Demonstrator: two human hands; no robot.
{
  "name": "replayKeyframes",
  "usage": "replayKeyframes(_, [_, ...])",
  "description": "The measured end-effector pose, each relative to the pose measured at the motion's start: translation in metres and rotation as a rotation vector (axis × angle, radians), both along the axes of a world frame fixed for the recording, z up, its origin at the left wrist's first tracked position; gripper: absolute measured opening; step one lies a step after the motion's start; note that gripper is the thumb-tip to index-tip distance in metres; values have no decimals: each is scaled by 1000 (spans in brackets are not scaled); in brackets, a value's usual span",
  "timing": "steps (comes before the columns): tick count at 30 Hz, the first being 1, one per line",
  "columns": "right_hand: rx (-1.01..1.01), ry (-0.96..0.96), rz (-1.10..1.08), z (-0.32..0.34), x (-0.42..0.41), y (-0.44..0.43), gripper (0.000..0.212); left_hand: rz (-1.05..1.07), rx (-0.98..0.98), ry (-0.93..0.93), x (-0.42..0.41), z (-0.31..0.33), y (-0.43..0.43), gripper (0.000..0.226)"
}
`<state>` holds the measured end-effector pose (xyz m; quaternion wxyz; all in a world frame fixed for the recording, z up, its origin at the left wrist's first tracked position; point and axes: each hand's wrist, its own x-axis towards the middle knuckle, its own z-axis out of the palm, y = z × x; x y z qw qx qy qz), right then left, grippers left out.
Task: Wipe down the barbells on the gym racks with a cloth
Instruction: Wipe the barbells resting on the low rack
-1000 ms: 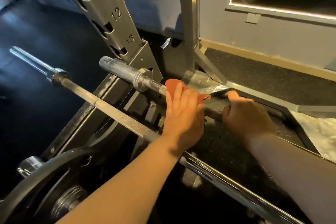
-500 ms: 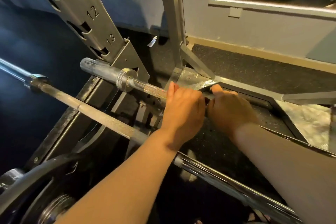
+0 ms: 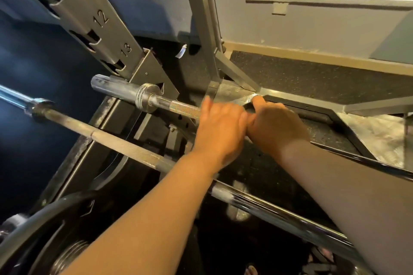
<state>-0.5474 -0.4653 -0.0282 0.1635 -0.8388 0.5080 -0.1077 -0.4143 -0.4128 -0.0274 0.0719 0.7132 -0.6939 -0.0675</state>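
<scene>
gripping the far barbell (image 3: 178,108), right hand (image 3: 277,128), left hand (image 3: 221,128) just beside

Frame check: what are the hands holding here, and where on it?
The right hand grips the far barbell by its shaft. The left hand lies on the same shaft beside it; whether it holds a cloth cannot be told.

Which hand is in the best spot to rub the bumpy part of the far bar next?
Probably left: the left hand lies on the far barbell right next to its bare knurled part, while the right hand grips the bar farther from it.
</scene>
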Motion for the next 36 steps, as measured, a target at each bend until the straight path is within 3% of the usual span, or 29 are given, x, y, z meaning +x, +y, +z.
replayKeyframes(5, [16,0,6,3,-1,1,23,-124,-47,31,39,1,10,39])
replayKeyframes(10, [61,-41,8,-3,-3,-4,17,229,-83,33,61,-4,-7,36])
replayKeyframes(12, [55,-49,10,-2,-3,-3,18,254,-102,-1,45,-5,-11,35])
replayKeyframes(19, [64,-23,-33,0,1,-2,21,-14,-128,188,14,-13,20,26])
replayKeyframes(22, [29,-15,-5,0,1,-2,24,-99,-85,91,39,-6,21,34])
replayKeyframes(28, [16,-25,26,0,-2,-1,26,329,-101,61,64,-8,-7,32])
replayKeyframes(30, [17,-18,21,-1,-2,-1,26,358,-111,18,47,-10,-8,34])
replayKeyframes(32, [7,-9,16,-1,-1,-1,24,288,-112,25,23,-7,-3,40])
replayKeyframes(36, [11,-15,-3,-1,0,1,27,-47,-71,64,6,-7,15,32])
